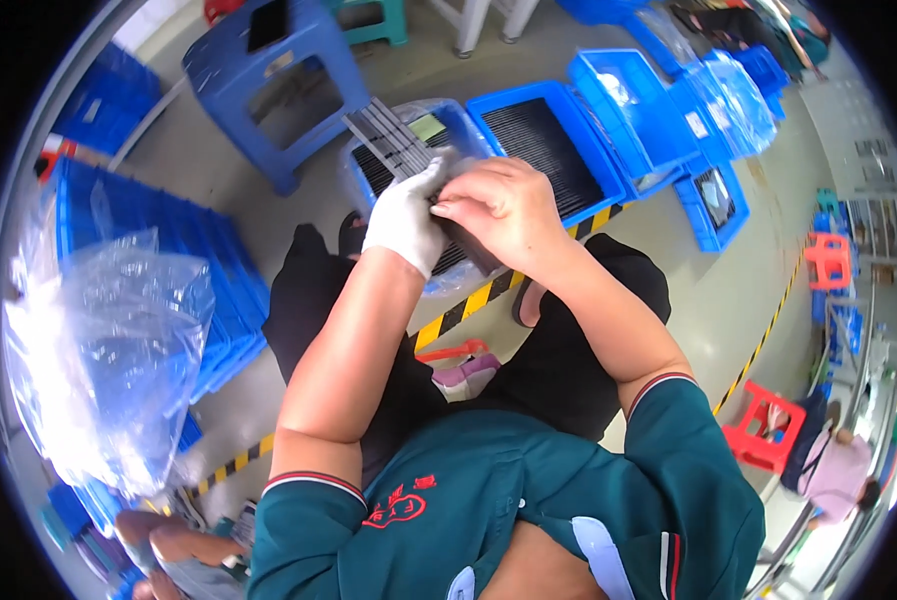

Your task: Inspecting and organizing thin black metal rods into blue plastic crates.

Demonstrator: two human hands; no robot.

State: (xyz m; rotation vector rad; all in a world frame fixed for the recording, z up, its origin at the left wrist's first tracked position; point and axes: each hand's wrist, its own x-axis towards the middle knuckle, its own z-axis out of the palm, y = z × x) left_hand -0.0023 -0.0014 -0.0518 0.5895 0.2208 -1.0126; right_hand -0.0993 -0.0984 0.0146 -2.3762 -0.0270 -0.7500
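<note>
A bundle of long, thin dark grey strips [390,140] lies slantwise in front of me, above a bag-lined blue bin. My left hand [406,222], in a white glove, is wrapped around the strips at their middle. Bare and closed, my right hand [513,212] pinches at the strips beside the glove; its fingertips partly hide what they hold. The strips' near end shows below my right hand. More dark strips and a yellow-green paper [427,127] are in the lined blue bin [458,116] underneath.
To the right stands a blue bin [616,188] with rows of dark strips. Other blue bins [623,75] are beyond it. A blue stool [313,35] is ahead, stacked blue crates [233,260] with clear plastic bags [118,350] at left. Other people sit nearby.
</note>
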